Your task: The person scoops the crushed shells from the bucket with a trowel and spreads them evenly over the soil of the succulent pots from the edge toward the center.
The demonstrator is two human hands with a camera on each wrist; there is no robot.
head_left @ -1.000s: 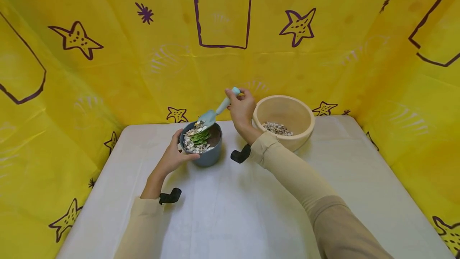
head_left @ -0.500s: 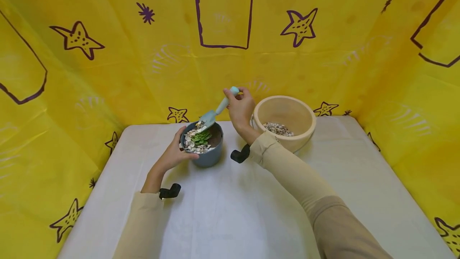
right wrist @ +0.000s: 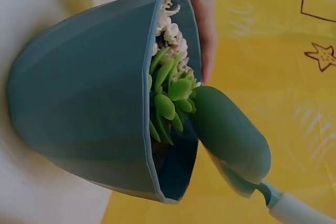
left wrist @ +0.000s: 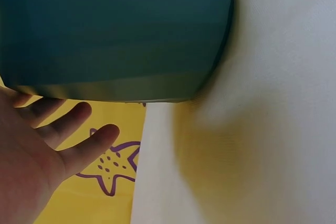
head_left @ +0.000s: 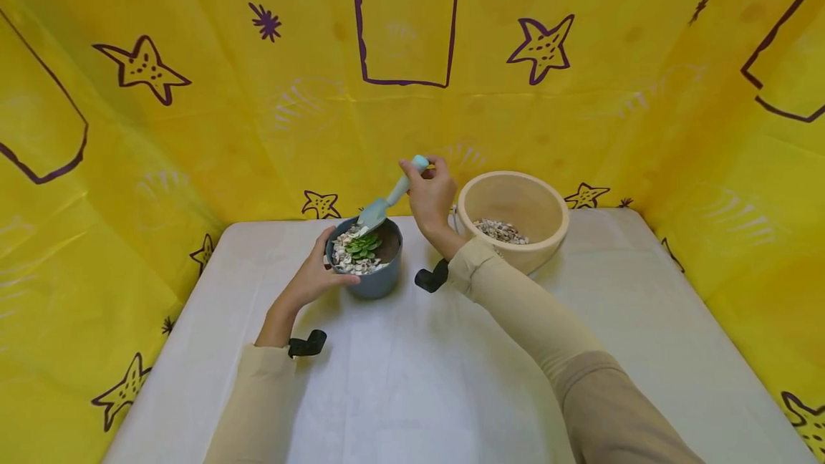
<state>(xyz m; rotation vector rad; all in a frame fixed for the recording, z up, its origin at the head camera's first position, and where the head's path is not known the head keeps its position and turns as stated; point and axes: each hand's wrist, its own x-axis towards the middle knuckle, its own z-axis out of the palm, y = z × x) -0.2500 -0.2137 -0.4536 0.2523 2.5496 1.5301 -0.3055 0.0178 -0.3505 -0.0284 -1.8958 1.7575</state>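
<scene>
My right hand (head_left: 434, 195) holds a light blue garden trowel (head_left: 374, 215) by its handle, blade slanting down to the left. In the right wrist view the trowel's blade (right wrist: 231, 135) dips over the rim, right by the green succulent (right wrist: 170, 95). That succulent stands in a blue-grey plant pot (head_left: 374, 285). White and brown pebbles (head_left: 344, 256) cover the pot's left part, and a bare brownish patch shows on the right. At the pot's left side my left hand (head_left: 316, 278) grips it, thumb across the near rim; the left wrist view shows its fingers (left wrist: 89, 150) spread beside the wall.
To the right, close behind my right forearm, stands a cream bucket (head_left: 541, 253) with a heap of pebbles (head_left: 500, 231) at its bottom. Both containers are near the back edge of the white-covered table (head_left: 399, 378). Yellow patterned cloth (head_left: 399, 120) hangs around three sides.
Pebbles have slid off the trowel's blade into the pot, so fewer lie at its tip. Both hands stay nearly in place.
</scene>
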